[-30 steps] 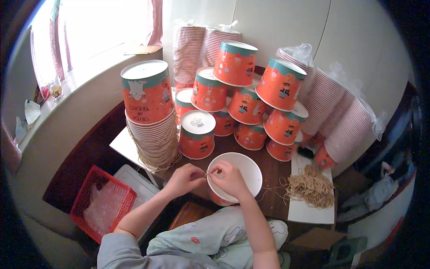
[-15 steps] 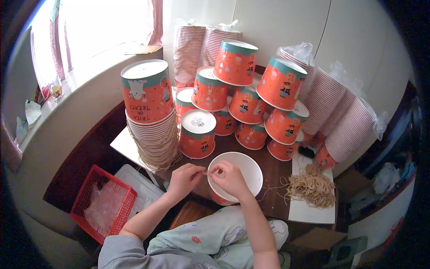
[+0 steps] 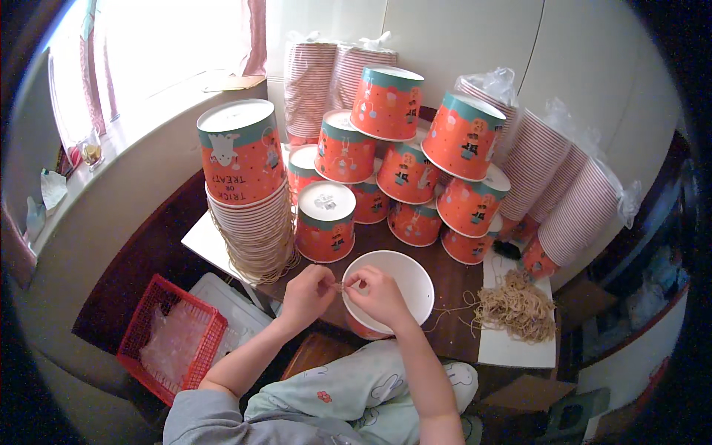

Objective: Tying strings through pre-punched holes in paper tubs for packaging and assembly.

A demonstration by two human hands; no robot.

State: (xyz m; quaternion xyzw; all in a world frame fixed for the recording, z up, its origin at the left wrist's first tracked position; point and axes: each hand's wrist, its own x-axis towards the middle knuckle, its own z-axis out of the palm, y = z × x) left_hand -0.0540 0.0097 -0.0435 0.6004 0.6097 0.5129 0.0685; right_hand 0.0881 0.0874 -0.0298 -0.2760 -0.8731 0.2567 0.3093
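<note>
An open paper bucket (image 3: 404, 285), white inside and orange outside, stands upright in front of me at the table's near edge. At its left rim my left hand (image 3: 308, 297) and my right hand (image 3: 373, 297) meet, fingers pinched together. Between the fingertips shows a short bit of thin tan cord (image 3: 339, 287); its exact shape is too small to make out. My right wrist crosses over the bucket's near rim. Right of the bucket, a loose strand runs to a tangled pile of tan cords (image 3: 515, 308) on a white board.
Upside-down orange buckets (image 3: 400, 170) are piled at the back. A tall nested stack (image 3: 248, 230) with cord loops hanging stands at left. Plastic-wrapped bucket stacks (image 3: 578, 211) lean at back right. A red basket (image 3: 215, 337) sits low at left, beside a pale lid (image 3: 237, 311).
Both hands stay at the bucket's left rim, with the left fingers curled in slightly more. The bucket and cord pile have not visibly moved.
</note>
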